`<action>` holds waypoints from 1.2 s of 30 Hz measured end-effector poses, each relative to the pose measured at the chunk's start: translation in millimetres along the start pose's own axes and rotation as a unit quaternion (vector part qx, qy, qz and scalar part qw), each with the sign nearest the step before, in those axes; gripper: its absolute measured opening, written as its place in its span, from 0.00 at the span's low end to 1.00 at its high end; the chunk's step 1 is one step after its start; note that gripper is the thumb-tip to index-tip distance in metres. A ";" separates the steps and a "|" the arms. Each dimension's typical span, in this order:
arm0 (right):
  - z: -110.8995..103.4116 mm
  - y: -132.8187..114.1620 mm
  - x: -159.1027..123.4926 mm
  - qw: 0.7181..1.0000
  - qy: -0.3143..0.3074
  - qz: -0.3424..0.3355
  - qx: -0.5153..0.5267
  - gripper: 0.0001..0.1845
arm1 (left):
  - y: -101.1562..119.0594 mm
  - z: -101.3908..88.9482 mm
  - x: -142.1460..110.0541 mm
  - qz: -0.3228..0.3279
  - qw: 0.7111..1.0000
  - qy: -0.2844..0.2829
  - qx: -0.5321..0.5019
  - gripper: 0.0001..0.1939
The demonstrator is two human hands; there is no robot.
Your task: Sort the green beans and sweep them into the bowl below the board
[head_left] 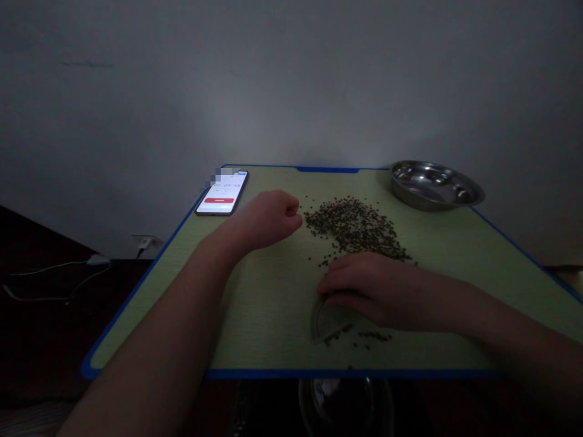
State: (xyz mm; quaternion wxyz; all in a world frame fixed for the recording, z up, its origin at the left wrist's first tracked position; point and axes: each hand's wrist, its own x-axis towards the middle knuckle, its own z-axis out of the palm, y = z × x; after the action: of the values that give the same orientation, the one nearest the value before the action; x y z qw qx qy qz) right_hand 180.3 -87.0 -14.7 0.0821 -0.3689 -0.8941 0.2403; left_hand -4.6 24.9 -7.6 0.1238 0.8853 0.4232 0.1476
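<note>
A pile of small dark green beans (355, 227) lies spread on a pale green table (255, 303) with a blue edge. My left hand (268, 217) rests on the table just left of the pile, curled into a loose fist; what it holds, if anything, is hidden. My right hand (368, 290) lies palm down in front of the pile, fingers together and pointing left, on top of a clear plastic protractor-like piece (325, 325). A few beans (373, 335) lie scattered beside that piece, near the front edge.
A phone (223, 193) with a lit screen lies at the table's back left corner. A shallow steel dish (435, 185) stands at the back right. A round container (346, 403) shows dimly below the front edge. Cables (68, 267) run along the dark floor at left.
</note>
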 end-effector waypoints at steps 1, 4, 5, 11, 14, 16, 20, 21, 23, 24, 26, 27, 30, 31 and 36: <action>-0.1 -0.7 -1.4 1.000 -0.001 -0.002 0.003 0.09 | -0.1 0.2 0.0 -0.001 1.000 -0.001 0.000 0.15; -0.4 -2.8 -7.8 1.000 -0.005 0.001 0.006 0.10 | 0.3 -0.1 -0.1 -0.005 1.000 -0.003 0.001 0.15; -0.3 -3.2 -10.9 1.000 -0.007 0.008 0.006 0.10 | 0.6 -0.4 -0.2 -0.006 1.000 -0.005 0.001 0.15; 1.2 5.0 -35.8 0.997 0.016 0.077 0.009 0.09 | 1.1 -1.8 -0.5 -0.008 1.000 -0.009 -0.005 0.14; 0.5 15.2 -49.5 0.993 0.041 0.106 0.003 0.11 | 1.1 -1.6 -0.5 -0.011 1.000 -0.007 -0.002 0.14; -0.4 22.3 -58.7 0.990 0.062 0.125 0.000 0.12 | 1.6 -1.8 -0.5 -0.018 1.000 -0.013 -0.002 0.14; -1.6 34.9 -76.2 0.983 0.095 0.158 0.000 0.13 | 2.4 -2.6 -0.4 -0.026 0.999 -0.025 -0.009 0.14; -1.9 37.4 -79.9 0.981 0.105 0.166 -0.001 0.13 | 2.4 -2.6 -0.4 -0.024 0.999 -0.023 -0.012 0.14; -3.0 41.2 -85.6 0.975 0.126 0.182 -0.005 0.14 | 2.0 -2.3 -0.4 -0.021 0.999 -0.020 -0.014 0.14; -3.8 42.4 -87.4 0.972 0.135 0.191 -0.007 0.14 | 1.8 -2.2 -0.4 -0.020 1.000 -0.020 -0.014 0.14; -6.0 43.7 -89.1 0.966 0.154 0.205 -0.013 0.14 | 1.4 -2.0 -0.4 -0.021 0.999 -0.021 -0.011 0.15; -7.1 44.0 -89.1 0.964 0.164 0.210 -0.015 0.15 | 1.3 -2.0 -0.5 -0.023 0.999 -0.023 -0.010 0.15; -8.7 44.8 -87.9 0.958 0.181 0.222 -0.022 0.15 | 1.5 -2.3 -0.5 -0.023 0.999 -0.023 -0.009 0.15; -8.5 45.3 -87.5 0.957 0.179 0.225 -0.022 0.15 | 1.6 -2.4 -0.6 -0.022 0.999 -0.024 -0.008 0.15; -3.7 46.2 -84.6 0.960 0.157 0.230 -0.020 0.15 | 1.7 -2.1 -0.7 -0.015 1.000 -0.023 -0.004 0.15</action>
State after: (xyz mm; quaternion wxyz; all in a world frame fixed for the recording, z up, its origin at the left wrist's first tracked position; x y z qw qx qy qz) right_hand 270.6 -116.5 -31.5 0.1563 -0.5992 -0.7656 0.1742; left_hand -4.6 23.5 -5.2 0.1393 0.8818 0.4324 0.1269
